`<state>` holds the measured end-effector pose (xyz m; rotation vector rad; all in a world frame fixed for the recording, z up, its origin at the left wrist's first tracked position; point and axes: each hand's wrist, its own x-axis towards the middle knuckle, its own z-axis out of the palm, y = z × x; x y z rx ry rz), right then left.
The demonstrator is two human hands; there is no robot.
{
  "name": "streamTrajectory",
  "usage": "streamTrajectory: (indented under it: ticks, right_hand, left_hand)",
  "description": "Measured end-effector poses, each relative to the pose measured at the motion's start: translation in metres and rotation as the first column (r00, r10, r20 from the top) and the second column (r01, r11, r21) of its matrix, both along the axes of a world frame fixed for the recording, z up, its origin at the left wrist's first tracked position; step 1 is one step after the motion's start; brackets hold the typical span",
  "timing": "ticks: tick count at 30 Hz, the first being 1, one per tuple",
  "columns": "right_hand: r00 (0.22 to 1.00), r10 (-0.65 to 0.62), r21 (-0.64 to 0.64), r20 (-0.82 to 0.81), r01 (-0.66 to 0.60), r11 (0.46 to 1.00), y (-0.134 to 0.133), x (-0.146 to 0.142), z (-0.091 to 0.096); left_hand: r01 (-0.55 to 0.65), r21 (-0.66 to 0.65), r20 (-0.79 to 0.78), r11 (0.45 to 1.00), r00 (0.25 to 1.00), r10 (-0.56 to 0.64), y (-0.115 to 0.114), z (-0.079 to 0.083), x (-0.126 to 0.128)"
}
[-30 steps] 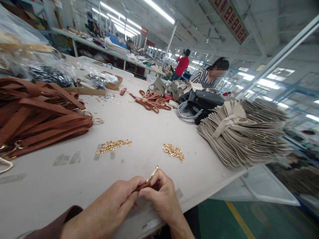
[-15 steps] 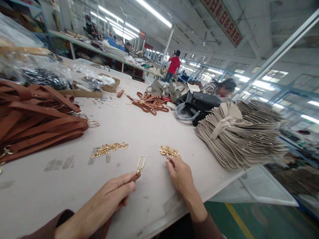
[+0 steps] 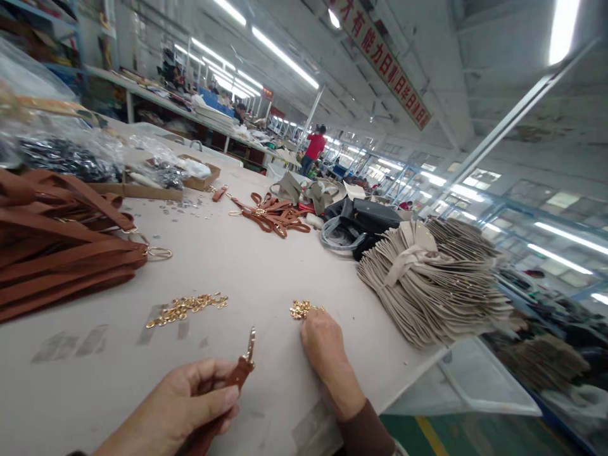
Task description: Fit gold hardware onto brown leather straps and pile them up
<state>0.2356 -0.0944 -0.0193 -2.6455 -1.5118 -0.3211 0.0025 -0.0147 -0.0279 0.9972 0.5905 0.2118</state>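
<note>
My left hand (image 3: 190, 399) is closed around a brown leather strap (image 3: 240, 373), the thumb pressing on its side. A gold metal ring (image 3: 251, 345) stands up from the strap's end, seen nearly edge-on. My right hand (image 3: 325, 348) is at the near edge of a small pile of gold metal fasteners (image 3: 300, 308). Its fingers are curled together, and their tips are hidden behind the knuckles, so what they grip cannot be seen. To the left lies a second, longer pile of gold fasteners (image 3: 183, 309), apart from both hands.
Brown straps with gold rings (image 3: 71, 240) are heaped at the left. Beyond lie more brown straps (image 3: 275, 215) and a black bag (image 3: 365, 218). A tied stack of beige pieces (image 3: 432, 278) sits by the table's right edge. A person in red (image 3: 314, 149) stands far back.
My right hand has gone from loosely open beside the small pile to fingers closed at it. My left hand has turned the strap, so its ring now shows edge-on. The view has shifted.
</note>
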Motion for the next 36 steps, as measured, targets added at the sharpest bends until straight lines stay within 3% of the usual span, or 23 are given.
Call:
streamTrajectory:
  ticks: [5,8,11,13,17,19,23,28,36]
  right_hand:
    - [0.977,0.131,0.127,-0.169,-0.111,0.986,-0.012,0.002,0.004]
    - [0.927,0.229,0.256,-0.297,-0.154,0.954,-0.026,-0.019,0.007]
    - [0.783,0.373,0.477,-0.497,-0.112,0.872,-0.038,-0.056,0.009]
    - [0.7,0.472,0.599,-0.535,-0.079,0.797,-0.042,-0.081,0.008]
    - [0.724,0.58,0.721,-0.373,-0.168,0.672,-0.039,-0.111,0.001]
    - [0.765,0.575,0.735,-0.288,-0.209,0.645,-0.035,-0.117,-0.002]
    - [0.837,0.53,0.718,-0.135,-0.286,0.635,-0.03,-0.122,0.0]
    - [0.863,0.506,0.683,0.009,-0.375,0.627,-0.028,-0.123,0.002]
    - [0.843,0.525,0.616,0.116,-0.476,0.627,-0.03,-0.12,0.004]
  left_hand:
    - [-0.03,0.073,0.008,0.997,1.0,0.029,-0.007,0.03,-0.006]
    - [-0.058,0.08,0.004,0.995,0.998,0.058,-0.008,0.031,-0.005]
    - [-0.068,0.145,0.013,0.987,0.998,0.067,-0.009,0.025,-0.003]
    - [-0.078,0.2,0.026,0.977,0.997,0.075,-0.01,0.023,-0.003]
    - [-0.113,0.298,0.028,0.948,0.994,0.11,-0.012,0.023,-0.003]
    - [-0.136,0.33,0.018,0.934,0.99,0.138,-0.012,0.023,-0.003]
    - [-0.172,0.434,0.001,0.884,0.982,0.191,-0.012,0.021,-0.002]
    - [-0.179,0.576,0.028,0.798,0.979,0.2,-0.014,0.022,-0.005]
    - [-0.154,0.577,0.029,0.802,0.985,0.168,-0.015,0.025,-0.007]
